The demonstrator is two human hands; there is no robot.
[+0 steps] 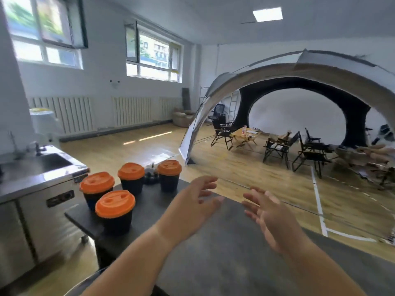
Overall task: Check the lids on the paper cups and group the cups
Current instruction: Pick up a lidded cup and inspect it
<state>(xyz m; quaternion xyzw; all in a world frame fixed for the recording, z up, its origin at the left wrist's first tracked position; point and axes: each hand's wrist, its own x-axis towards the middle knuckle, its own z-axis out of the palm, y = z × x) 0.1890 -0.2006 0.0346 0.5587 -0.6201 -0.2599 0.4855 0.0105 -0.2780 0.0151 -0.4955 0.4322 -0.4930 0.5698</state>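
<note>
Close by, both hands hover over the bare middle of the dark worktop (224, 242). The left hand (192, 201) and the right hand (265, 212) each have the grip spread, fingers loose, holding nothing and touching no cup. The four paper cups stand apart from the hands along the worktop's left edge: the nearest cup (116, 223) by that edge, a second cup (97, 185) just behind it, a third cup (131, 177) further back and a fourth cup (169, 175) at the far corner. All wear orange lids that look seated, though the blur keeps me from being sure of any rim. I'd judge them light, thin-walled and easy to crush or tip, so take each round its dark body below the lid and press the lid from above to test it. Between the third and fourth sits a small dark lidded object (151, 177), possibly a jar, which would block closing them up. Left of the worktop is a steel sink unit (42, 167); beyond are folding chairs (275, 146) under a tent (299, 82).
</note>
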